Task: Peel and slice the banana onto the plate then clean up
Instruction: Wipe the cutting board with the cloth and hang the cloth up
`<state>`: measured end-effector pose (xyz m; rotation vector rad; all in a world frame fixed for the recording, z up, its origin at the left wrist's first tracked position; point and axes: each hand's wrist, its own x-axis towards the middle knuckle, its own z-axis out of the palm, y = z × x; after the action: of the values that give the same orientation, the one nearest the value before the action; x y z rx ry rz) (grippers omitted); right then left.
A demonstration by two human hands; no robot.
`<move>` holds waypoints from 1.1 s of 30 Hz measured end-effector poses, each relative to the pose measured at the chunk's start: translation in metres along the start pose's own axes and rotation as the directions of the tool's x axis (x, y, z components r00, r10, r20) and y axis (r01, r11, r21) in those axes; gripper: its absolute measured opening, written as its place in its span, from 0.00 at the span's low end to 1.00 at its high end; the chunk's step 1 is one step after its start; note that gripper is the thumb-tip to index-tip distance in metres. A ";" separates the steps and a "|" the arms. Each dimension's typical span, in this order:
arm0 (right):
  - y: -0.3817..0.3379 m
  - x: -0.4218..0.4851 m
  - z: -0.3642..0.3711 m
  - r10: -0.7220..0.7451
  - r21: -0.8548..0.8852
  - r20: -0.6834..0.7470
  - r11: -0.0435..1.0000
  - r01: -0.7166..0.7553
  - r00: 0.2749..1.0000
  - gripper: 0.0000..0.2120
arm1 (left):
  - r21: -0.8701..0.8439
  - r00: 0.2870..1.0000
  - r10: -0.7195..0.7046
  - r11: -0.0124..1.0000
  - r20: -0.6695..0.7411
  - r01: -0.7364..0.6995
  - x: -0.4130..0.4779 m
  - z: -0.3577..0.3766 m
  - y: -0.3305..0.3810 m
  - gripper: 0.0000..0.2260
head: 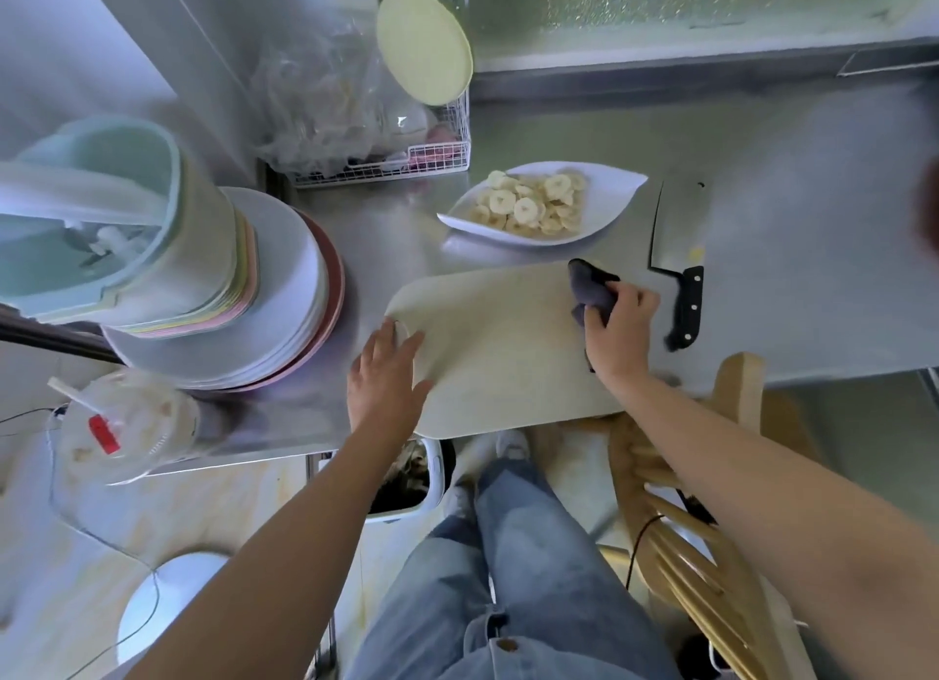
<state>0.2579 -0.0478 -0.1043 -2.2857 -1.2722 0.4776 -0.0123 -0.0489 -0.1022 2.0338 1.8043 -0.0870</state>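
A pale cutting board [500, 344] lies on the steel counter, its near edge hanging over the counter's front. My left hand [386, 374] rests flat on the board's left end, fingers straight. My right hand [617, 326] grips a dark grey cloth [589, 288] against the board's right part. Behind the board stands a white leaf-shaped plate [609, 197] holding several banana slices [531, 204]. A cleaver with a black handle [681, 263] lies on the counter right of the board, blade pointing away.
A stack of plates and plastic tubs [213, 283] fills the counter's left. A wire rack [406, 161] with plastic bags stands behind. A lidded drink cup [122, 425] sits at the front left. A bin [406, 481] is under the counter, a wooden chair [701, 501] to the right.
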 end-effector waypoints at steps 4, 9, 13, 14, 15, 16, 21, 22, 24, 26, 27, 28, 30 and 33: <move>-0.010 0.024 0.016 0.087 -0.007 -0.121 0.996 -0.089 0.989 0.12 | 0.148 0.983 0.052 0.986 0.174 -0.078 -0.001 -0.003 -0.007 0.44; -0.029 0.010 0.057 -0.212 -0.060 0.075 0.974 0.217 0.974 0.16 | 0.197 0.985 0.033 0.978 0.170 -0.067 0.000 -0.001 -0.006 0.47; -0.044 -0.011 0.062 -0.480 0.151 0.323 0.877 0.456 0.816 0.17 | 0.220 0.987 0.029 0.973 0.160 -0.065 0.000 -0.004 -0.005 0.47; -0.047 -0.012 0.057 -0.490 0.211 0.371 0.872 0.442 0.789 0.17 | 0.227 0.986 0.030 0.972 0.161 -0.067 0.000 -0.004 -0.005 0.47; -0.048 -0.012 0.051 -0.473 0.255 0.406 0.880 0.400 0.782 0.17 | 0.230 0.986 0.033 0.971 0.163 -0.070 0.001 -0.005 -0.004 0.48; -0.048 -0.009 0.043 -0.437 0.278 0.418 0.896 0.346 0.796 0.17 | 0.220 0.985 0.040 0.972 0.166 -0.077 0.001 -0.006 -0.004 0.48; -0.028 0.023 0.024 -0.262 0.182 0.198 0.957 0.227 0.944 0.19 | 0.005 0.994 0.111 0.994 0.015 -0.111 -0.010 -0.009 -0.018 0.47; -0.022 0.025 0.027 -0.260 0.126 0.179 0.963 0.240 0.949 0.20 | -0.010 0.993 0.119 0.993 -0.025 -0.119 -0.015 -0.009 -0.022 0.46; -0.016 0.023 0.040 -0.266 0.012 0.195 0.963 0.269 0.944 0.20 | 0.038 0.990 0.141 0.989 -0.003 -0.141 -0.025 -0.009 -0.027 0.43; -0.022 0.010 0.050 -0.307 -0.038 0.227 0.945 0.323 0.924 0.20 | 0.121 0.984 0.168 0.977 0.059 -0.174 -0.030 -0.005 -0.031 0.46; -0.027 0.001 0.053 -0.346 -0.013 0.250 0.933 0.360 0.904 0.19 | 0.151 0.982 0.178 0.971 0.065 -0.186 -0.031 -0.003 -0.033 0.47; -0.032 -0.010 0.056 -0.388 0.034 0.283 0.918 0.396 0.877 0.19 | 0.167 0.981 0.184 0.967 0.062 -0.192 -0.031 -0.003 -0.034 0.47; -0.040 -0.035 0.057 -0.464 0.128 0.353 0.884 0.450 0.812 0.19 | 0.167 0.980 0.190 0.966 0.052 -0.197 -0.032 -0.002 -0.036 0.47; -0.045 -0.065 0.049 -0.490 0.237 0.473 0.871 0.430 0.732 0.19 | 0.131 0.982 0.189 0.973 0.027 -0.191 -0.033 -0.001 -0.037 0.47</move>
<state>0.1690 -0.0720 -0.1149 -1.6893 -1.9506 0.9961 -0.0533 -0.0772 -0.1003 2.2825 1.6236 -0.1693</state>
